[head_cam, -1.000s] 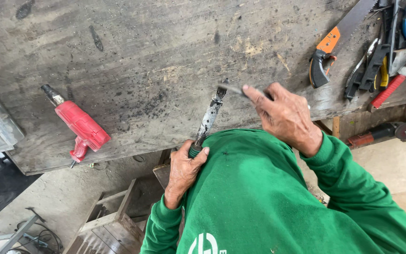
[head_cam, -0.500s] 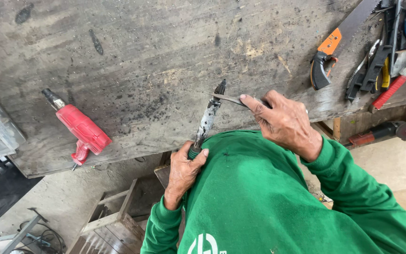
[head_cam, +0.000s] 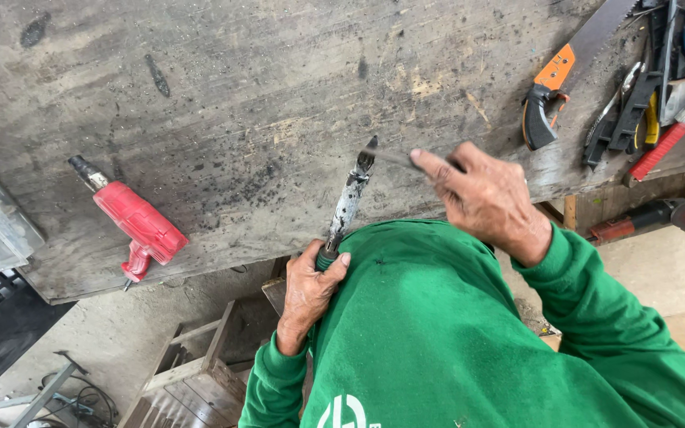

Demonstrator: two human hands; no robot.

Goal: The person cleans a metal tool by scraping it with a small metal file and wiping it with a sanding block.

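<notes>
My left hand (head_cam: 308,291) grips the dark green handle of a long, worn metal tool (head_cam: 348,200) whose shaft lies on the stained wooden workbench (head_cam: 279,103) and points away from me. Its tip sits beside the forefinger of my right hand (head_cam: 481,196). That hand is blurred and pinches a thin dark rod-like piece (head_cam: 394,157) against the tool's tip. I cannot tell what the thin piece is. Green sleeves cover both arms.
A red power drill (head_cam: 135,223) lies on the bench at the left. An orange-handled saw (head_cam: 552,89) and a pile of hand tools (head_cam: 652,95) sit at the far right. An angle grinder (head_cam: 650,217) rests below the bench. A wooden stool (head_cam: 192,364) stands underneath.
My right hand has slid left and slightly up along the tool's tip with the thin piece. The left hand stays on the handle, and the tool's tip has shifted a little.
</notes>
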